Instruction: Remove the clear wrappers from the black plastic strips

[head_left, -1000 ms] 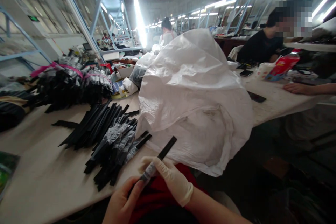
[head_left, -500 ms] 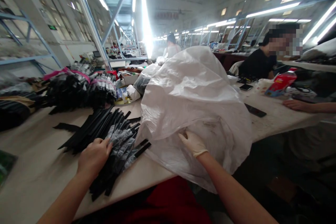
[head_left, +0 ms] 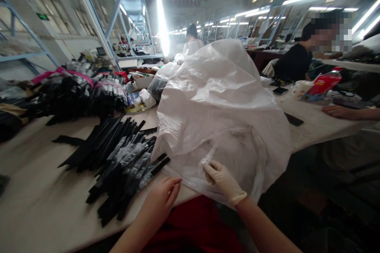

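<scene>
A big white translucent plastic bag (head_left: 213,99) bulges up in front of me, its near side slumping over the table edge. My right hand (head_left: 222,180), in a pale thin glove, pinches a raised fold of the film between thumb and fingers. Bare and with its fingers drawn together, my left hand (head_left: 163,195) is at the bag's lower left edge; whether anything is between its fingertips I cannot tell. To the left lies a loose pile of flat black strips (head_left: 103,146), several wrapped in crinkled clear plastic.
Bundles of black strips with pink ties (head_left: 74,91) stand at the back left. Right of the bag are a dark phone (head_left: 293,119), a red pack (head_left: 322,83) and another person's hand (head_left: 341,112). The table's front edge runs close before me.
My left hand has left the wrapped black strips and moved right to the bag's edge. My right hand has come lower and nearer, pulling up a fold of film. My view has shifted slightly.
</scene>
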Tool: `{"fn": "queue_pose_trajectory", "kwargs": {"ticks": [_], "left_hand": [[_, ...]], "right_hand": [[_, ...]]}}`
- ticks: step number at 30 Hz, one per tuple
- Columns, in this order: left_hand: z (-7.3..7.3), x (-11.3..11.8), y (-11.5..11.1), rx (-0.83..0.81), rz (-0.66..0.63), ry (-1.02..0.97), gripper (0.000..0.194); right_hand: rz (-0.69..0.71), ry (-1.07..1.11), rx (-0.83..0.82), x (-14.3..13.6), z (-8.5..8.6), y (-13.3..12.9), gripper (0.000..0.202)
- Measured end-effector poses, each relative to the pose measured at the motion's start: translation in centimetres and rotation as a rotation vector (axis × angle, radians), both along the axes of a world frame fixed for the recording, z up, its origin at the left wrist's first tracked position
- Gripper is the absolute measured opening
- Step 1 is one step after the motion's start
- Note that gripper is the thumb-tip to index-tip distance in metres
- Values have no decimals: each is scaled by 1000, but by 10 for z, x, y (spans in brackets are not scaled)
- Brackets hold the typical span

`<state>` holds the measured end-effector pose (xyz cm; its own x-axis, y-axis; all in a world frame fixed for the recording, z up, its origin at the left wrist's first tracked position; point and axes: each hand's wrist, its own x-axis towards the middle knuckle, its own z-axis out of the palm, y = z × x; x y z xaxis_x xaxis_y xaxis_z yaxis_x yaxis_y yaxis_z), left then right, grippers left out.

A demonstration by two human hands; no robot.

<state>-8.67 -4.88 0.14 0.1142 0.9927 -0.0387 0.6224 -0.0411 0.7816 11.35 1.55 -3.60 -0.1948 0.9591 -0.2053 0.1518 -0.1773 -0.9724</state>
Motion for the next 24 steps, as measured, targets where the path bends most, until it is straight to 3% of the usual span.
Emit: {"fn": "queue_pose_trajectory", "kwargs": {"ticks": [2,4,9,13,17,24], "left_hand": [[-9,23,7,-183,43,-329,30],[-17,39,14,-330,79,-549,36],[-26,49,22,-447,129,-681,35],[-25,45,20,-403,170,-658,27],[-21,39,19,-261,223,-513,18],[-2,40,8,-54,215,-212,13]], "right_hand": [[27,213,-126,-4,1,-20,40],[66,275,-171,-9,2,-32,41],[201,331,-163,-15,4,-40,40],[259,318,-174,-17,2,-45,39],[207,326,-185,-22,0,-50,37],[143,463,-208,-36,6,-58,42]]}}
